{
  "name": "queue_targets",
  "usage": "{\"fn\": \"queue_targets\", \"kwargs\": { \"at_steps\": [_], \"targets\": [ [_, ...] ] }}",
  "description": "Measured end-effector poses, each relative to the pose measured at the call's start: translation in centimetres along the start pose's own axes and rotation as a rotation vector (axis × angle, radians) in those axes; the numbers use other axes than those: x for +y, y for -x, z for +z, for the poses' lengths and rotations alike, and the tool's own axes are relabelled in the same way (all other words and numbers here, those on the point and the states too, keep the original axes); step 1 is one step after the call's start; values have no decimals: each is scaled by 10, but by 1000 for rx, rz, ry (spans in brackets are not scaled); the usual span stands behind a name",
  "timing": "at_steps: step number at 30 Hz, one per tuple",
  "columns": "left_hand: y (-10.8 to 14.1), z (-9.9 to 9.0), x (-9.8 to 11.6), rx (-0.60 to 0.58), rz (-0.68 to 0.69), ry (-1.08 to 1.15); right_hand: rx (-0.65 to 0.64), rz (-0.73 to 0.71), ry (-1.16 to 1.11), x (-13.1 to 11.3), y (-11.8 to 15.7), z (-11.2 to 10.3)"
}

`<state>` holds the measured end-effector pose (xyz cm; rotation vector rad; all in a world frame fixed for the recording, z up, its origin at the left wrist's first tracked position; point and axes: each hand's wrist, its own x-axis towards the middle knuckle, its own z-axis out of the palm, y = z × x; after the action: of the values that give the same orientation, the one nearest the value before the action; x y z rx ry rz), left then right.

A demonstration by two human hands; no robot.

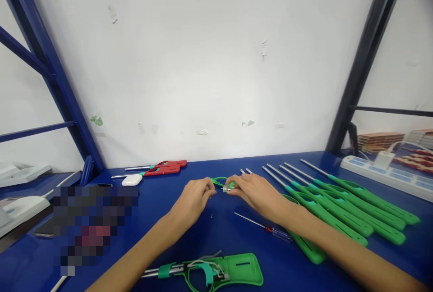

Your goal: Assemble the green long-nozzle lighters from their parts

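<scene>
Near the middle of the blue table, my left hand (pixel 197 193) is closed in a pinch; whatever its fingertips hold is too small to make out. To its right, my right hand (pixel 250 190) grips a small clear and metallic part (pixel 228 188). Behind both hands lies a green looped piece (pixel 218 180), partly hidden by the fingers. Below the right hand is a screwdriver (pixel 265 228) with a red and clear handle. An opened green lighter (pixel 240 269), its inner tubes and wires exposed, lies at the front edge. A tiny screw-like piece (pixel 211 216) rests between the forearms.
Several green lighters (pixel 358 206) lie at the right, partly under my right forearm. A white power strip (pixel 389 172) is behind them. Red lighters (pixel 165 169) and a white case (pixel 131 180) are at back left. Blue shelf posts (pixel 50 66) flank the table.
</scene>
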<state>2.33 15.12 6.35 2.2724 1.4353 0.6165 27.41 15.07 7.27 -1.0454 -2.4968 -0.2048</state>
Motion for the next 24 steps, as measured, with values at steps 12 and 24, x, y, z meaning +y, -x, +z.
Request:
{"fn": "queue_targets", "kwargs": {
  "at_steps": [12, 24],
  "targets": [
    [9, -8, 20, 122, 23, 279, 65, 43, -143, -16, 3, -4],
    [14, -6, 21, 220, 152, 256, 67, 32, -196, -22, 3, -9]
  ]
}}
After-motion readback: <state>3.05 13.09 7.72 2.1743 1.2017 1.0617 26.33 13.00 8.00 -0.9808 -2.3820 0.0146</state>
